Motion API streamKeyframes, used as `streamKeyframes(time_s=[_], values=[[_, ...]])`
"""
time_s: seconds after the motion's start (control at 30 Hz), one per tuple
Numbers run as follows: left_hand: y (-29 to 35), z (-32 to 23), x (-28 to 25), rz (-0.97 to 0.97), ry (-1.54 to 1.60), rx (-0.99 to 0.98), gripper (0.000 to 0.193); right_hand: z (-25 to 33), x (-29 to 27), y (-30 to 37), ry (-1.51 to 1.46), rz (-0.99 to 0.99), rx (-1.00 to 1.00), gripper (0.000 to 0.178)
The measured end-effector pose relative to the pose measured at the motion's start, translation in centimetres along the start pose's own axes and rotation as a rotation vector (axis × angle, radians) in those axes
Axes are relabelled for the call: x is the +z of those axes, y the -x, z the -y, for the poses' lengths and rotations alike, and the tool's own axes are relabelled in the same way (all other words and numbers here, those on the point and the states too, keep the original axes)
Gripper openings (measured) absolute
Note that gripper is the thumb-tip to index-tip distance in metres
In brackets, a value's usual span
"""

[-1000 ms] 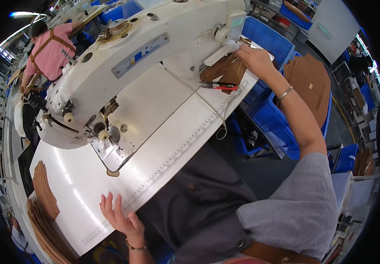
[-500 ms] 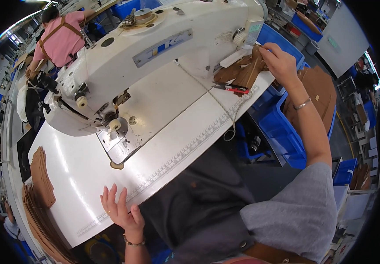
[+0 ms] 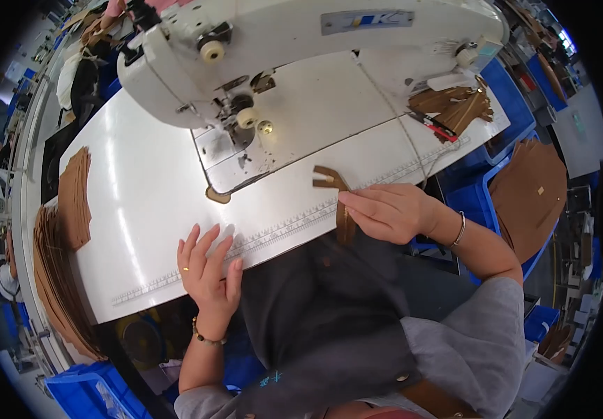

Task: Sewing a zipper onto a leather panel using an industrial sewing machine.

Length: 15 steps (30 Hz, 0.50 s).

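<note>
My right hand (image 3: 392,211) pinches a short brown zipper (image 3: 344,209) between thumb and fingers. The zipper's split end spreads over the table, and its other end hangs past the front edge. My left hand (image 3: 212,274) is open above the front edge of the white table (image 3: 148,230), fingers spread, holding nothing. Beyond both hands stands a white sewing machine (image 3: 273,42), its needle area (image 3: 242,119) ahead of my left hand. A bunch of brown zippers (image 3: 455,106) lies under the machine's right end, with red-handled snips (image 3: 441,130) against it.
Stacked brown fabric pieces (image 3: 55,279) line the table's left edge, with a smaller pile (image 3: 75,199) on top. A blue bin (image 3: 491,192) at the right holds brown panels (image 3: 528,192). A cord (image 3: 402,126) crosses the table. Another blue bin (image 3: 95,391) sits at lower left.
My right hand has come back from the bunch at the right with one zipper, now in front of me. My left hand stays open near the table's front edge. The view has shifted.
</note>
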State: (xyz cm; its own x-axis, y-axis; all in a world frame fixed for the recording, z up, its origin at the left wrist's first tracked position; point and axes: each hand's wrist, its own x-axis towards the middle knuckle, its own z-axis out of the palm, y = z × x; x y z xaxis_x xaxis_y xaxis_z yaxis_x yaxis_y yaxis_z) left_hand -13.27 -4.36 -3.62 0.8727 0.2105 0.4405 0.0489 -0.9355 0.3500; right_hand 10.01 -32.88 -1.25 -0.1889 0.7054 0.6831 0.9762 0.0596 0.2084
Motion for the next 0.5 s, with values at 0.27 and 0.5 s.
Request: streamKeyframes(time_s=[0.27,0.5], values=[[-1.0,-0.5,-0.2,-0.008,0.046,-0.002,0.026,0.3,2.3,-0.8,-0.108,0.140,0.003,0.019],[-4.0,-0.6,-1.5,0.231,0.010,0.010,0.043,-0.9,4.0,-3.2,-0.099,0.283,0.123,0.030]])
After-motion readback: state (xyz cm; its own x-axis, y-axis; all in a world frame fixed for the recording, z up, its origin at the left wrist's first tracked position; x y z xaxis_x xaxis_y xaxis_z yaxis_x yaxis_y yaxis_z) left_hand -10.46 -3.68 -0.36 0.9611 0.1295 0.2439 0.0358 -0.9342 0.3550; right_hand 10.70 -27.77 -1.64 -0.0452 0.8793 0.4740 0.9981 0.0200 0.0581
